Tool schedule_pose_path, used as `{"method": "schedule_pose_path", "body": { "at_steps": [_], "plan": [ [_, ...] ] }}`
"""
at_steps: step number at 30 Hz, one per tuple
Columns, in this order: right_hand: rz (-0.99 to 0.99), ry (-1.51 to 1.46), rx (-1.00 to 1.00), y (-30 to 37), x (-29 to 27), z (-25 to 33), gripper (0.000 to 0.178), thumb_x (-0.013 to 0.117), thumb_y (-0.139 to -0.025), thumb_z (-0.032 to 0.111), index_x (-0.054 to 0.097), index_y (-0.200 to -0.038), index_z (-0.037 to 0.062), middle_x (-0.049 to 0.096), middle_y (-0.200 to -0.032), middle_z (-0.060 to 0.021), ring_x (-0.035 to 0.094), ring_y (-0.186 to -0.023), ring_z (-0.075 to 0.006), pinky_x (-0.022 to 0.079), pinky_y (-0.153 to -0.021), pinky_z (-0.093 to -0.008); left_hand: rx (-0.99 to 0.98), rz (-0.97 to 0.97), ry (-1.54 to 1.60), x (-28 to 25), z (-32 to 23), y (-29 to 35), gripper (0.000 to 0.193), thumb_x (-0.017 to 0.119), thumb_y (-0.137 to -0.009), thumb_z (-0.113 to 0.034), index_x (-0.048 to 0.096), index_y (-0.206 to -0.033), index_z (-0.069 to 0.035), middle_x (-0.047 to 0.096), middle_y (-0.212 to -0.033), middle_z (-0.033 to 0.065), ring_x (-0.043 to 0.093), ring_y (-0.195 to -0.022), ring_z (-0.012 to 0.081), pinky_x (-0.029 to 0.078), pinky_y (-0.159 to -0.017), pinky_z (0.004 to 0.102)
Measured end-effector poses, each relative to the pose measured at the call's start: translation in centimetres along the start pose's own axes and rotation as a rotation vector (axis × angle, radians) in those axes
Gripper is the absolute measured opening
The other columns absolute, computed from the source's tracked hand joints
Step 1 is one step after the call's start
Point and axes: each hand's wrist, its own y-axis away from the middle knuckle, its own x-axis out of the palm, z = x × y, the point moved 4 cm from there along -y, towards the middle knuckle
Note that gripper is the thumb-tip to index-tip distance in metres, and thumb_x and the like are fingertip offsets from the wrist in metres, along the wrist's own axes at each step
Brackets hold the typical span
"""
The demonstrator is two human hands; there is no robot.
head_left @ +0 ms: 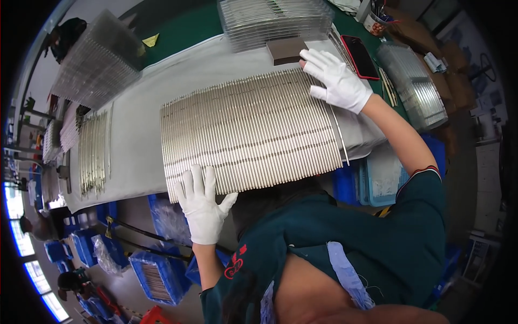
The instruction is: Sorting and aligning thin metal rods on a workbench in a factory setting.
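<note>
A wide row of thin silver metal rods (pixel 248 129) lies side by side on the white-covered table in front of me. Dark bands cross the rods in lines. My left hand (pixel 202 202), in a white glove, rests with fingers spread on the near left end of the row. At the far right corner is my right hand (pixel 340 81), also gloved, its fingers stretched out over the rod ends; a bare fingertip shows. One rod (pixel 341 132) sits slightly apart along the right side. Just behind the row, near my right fingers, stands a brown block (pixel 286 50).
Stacked clear plastic trays (pixel 275 24) stand at the back, with another stack (pixel 100 59) at the left. More rods (pixel 93 154) lie on the left. A red-edged phone (pixel 360 56) is beside my right hand. Blue bins (pixel 156 278) stand below the table.
</note>
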Motion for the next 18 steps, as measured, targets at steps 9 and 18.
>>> {"method": "schedule_pose_path", "body": {
  "at_steps": [9, 18],
  "plan": [
    [0.182, -0.174, -0.218, 3.5, 1.4, 7.5, 0.064, 0.058, -0.091, 0.047, 0.058, -0.135, 0.0013, 0.047, -0.152, -0.0217, 0.04, -0.144, -0.0355, 0.023, -0.122, -0.051, -0.006, 0.121, 0.022, 0.1, -1.0, -1.0, 0.094, 0.069, -0.078, -0.064, 0.047, -0.146, -0.002, 0.043, -0.149, 0.0265, 0.038, -0.138, 0.045, 0.025, -0.117, 0.058],
    [0.194, -0.134, -0.055, 7.9, 0.3, 2.8, 0.062, 0.059, -0.091, 0.045, 0.056, -0.137, 0.0035, 0.045, -0.153, -0.0212, 0.039, -0.144, -0.0382, 0.025, -0.121, -0.0513, 0.007, 0.058, 0.018, -0.1, -1.3, -1.4, 0.094, 0.078, -0.067, -0.061, 0.055, -0.14, -0.006, 0.05, -0.142, 0.0218, 0.045, -0.131, 0.0436, 0.03, -0.111, 0.0603]
  ]
}}
